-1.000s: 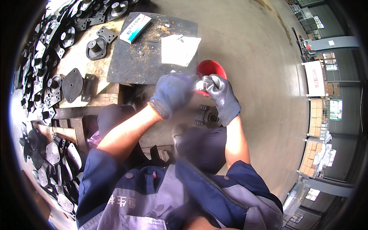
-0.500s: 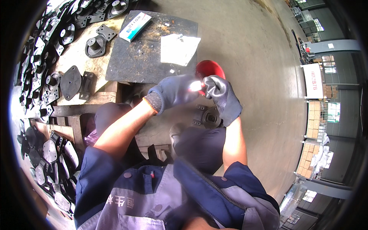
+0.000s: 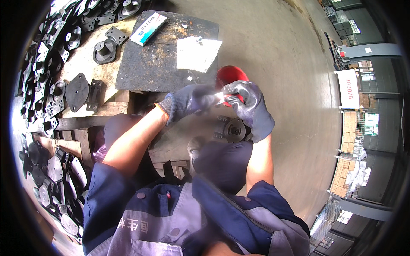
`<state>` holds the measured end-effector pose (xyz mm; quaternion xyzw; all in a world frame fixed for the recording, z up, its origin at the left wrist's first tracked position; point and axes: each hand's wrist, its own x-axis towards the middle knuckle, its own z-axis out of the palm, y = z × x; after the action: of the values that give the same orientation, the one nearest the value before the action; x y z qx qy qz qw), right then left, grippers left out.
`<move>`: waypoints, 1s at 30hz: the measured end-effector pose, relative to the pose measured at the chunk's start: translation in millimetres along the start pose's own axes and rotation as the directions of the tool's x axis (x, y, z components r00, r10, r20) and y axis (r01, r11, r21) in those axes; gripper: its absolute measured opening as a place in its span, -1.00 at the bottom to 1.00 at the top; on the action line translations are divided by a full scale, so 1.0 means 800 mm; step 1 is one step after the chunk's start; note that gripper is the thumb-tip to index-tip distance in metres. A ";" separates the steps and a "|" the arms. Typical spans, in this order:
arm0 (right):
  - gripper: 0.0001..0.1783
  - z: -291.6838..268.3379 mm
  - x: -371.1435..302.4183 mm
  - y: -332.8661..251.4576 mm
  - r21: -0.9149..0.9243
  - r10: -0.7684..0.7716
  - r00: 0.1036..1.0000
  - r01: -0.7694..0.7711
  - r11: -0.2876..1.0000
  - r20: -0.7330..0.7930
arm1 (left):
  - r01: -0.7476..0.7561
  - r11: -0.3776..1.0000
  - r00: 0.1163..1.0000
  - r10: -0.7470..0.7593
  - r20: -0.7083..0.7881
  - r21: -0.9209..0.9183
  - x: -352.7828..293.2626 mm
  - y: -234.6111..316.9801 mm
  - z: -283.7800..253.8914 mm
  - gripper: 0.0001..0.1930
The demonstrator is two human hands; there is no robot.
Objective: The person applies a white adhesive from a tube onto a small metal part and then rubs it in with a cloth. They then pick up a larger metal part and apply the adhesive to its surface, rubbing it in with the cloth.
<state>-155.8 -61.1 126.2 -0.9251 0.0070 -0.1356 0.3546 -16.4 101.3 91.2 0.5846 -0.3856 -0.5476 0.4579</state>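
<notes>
Compared with one second ago, the left hand is shifted slightly to the left, and the right hand is turned somewhat more over the red container. Both hands are gloved. A small white item is located between them, in front of the container. It is pinched by the bent fingers of the right hand. It is also met by the fingertips of the left hand, but these are blurred, and it cannot be told whether it is grasped by them.

On the table, at the left, a black board is laid; a box and a white paper are placed on it. Beside the board, an oval plate and a bracket are seen side by side. Below the right hand, a dark part is seen. Many metal parts are heaped at the far left.
</notes>
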 end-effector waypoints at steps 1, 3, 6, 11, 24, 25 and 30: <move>-0.84 0.000 0.002 0.002 0.002 -0.046 0.999 0.046 0.999 -0.014 | 0.004 1.000 1.000 -0.004 0.002 -0.015 -0.002 0.001 -0.001 -0.66; -0.84 0.001 0.003 0.001 0.057 -0.032 0.999 0.033 0.998 -0.021 | -0.055 0.998 0.998 0.055 0.003 -0.040 -0.001 -0.004 -0.002 -0.66; -0.86 0.003 0.001 -0.012 0.320 0.192 0.981 -0.180 0.930 -0.006 | 0.003 1.000 1.000 -0.003 -0.010 0.023 -0.005 0.016 -0.003 -0.69; -0.87 0.014 -0.008 0.003 0.491 0.417 0.908 -0.380 0.784 0.036 | -0.276 0.872 0.925 0.356 -0.134 0.405 0.003 0.002 0.003 -0.80; -0.75 -0.001 -0.003 -0.015 0.395 0.318 0.945 -0.264 0.880 -0.078 | -0.184 0.981 0.983 0.182 -0.037 -0.062 -0.008 -0.013 -0.021 -0.71; -0.77 0.000 -0.002 -0.010 0.409 0.272 0.953 -0.198 0.891 -0.130 | -0.185 0.974 0.983 0.184 -0.019 -0.128 -0.004 -0.021 -0.020 -0.71; -0.69 0.006 -0.002 0.009 0.694 0.372 0.904 -0.128 0.709 -0.213 | -0.487 0.867 0.868 0.494 -0.050 0.104 0.016 -0.039 -0.006 -0.70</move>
<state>-155.7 -63.3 118.1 -0.6900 0.1460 -0.2350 0.6689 -11.6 98.5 57.9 0.5070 -0.5279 -0.3735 0.5699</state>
